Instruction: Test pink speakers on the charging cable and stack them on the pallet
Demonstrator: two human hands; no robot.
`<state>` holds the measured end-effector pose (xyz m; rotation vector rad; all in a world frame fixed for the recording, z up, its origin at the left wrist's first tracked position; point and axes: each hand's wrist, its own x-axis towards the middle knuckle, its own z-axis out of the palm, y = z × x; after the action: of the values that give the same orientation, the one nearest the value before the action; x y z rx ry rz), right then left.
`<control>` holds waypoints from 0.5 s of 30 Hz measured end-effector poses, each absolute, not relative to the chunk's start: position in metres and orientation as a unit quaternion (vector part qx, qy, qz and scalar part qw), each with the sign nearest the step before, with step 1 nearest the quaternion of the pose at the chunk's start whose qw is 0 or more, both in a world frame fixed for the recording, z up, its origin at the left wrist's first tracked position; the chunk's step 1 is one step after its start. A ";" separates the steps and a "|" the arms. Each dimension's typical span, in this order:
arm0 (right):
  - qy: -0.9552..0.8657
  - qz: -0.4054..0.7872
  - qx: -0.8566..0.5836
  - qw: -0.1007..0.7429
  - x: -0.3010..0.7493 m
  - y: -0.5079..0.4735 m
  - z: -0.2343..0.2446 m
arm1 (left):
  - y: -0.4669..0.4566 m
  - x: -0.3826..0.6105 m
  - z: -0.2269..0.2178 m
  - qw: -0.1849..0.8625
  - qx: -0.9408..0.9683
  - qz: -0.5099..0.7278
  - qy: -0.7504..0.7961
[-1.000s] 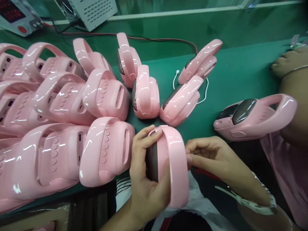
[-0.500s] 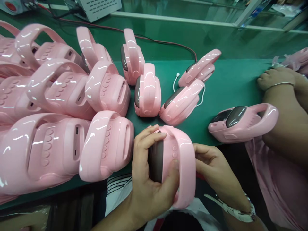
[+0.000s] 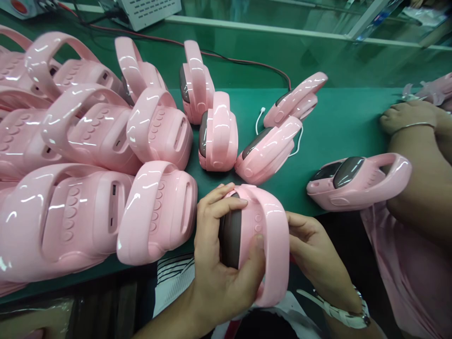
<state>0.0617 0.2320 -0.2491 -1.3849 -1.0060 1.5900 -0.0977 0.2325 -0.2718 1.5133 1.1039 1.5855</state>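
Now steadying the pink gadget (image 3: 249, 230) between thumb and fingers of the left hand (image 3: 219, 263), apparently working its side with the right hand (image 3: 312, 242); impossible to tell whether pinching anything behind the handle (image 3: 278, 245). Next, likely calling for a firm left hold.

This looks like a factory workshop with an assembly bench: many identical pink handled devices (image 3: 158, 212) stand crowded in rows on a green worktop (image 3: 346, 122). At the back are a vented metal box (image 3: 150, 13), part of an instrument (image 3: 31, 10) with a round red button, and red and black wires (image 3: 254, 62). A co-worker's arm (image 3: 413, 169) shows alongside.
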 end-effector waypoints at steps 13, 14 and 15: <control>-0.393 0.618 -0.556 0.395 0.058 0.231 -0.248 | 0.233 -0.098 -0.272 0.353 0.567 0.612 0.424; -0.393 0.616 -0.557 0.394 0.058 0.231 -0.249 | 0.233 -0.098 -0.272 0.352 0.567 0.613 0.423; -0.393 0.615 -0.558 0.394 0.058 0.231 -0.249 | 0.233 -0.098 -0.272 0.351 0.567 0.613 0.423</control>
<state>0.0582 0.2311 -0.2490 -1.4158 -0.9977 1.5603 -0.0982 0.2330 -0.2717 1.4677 1.0959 1.5871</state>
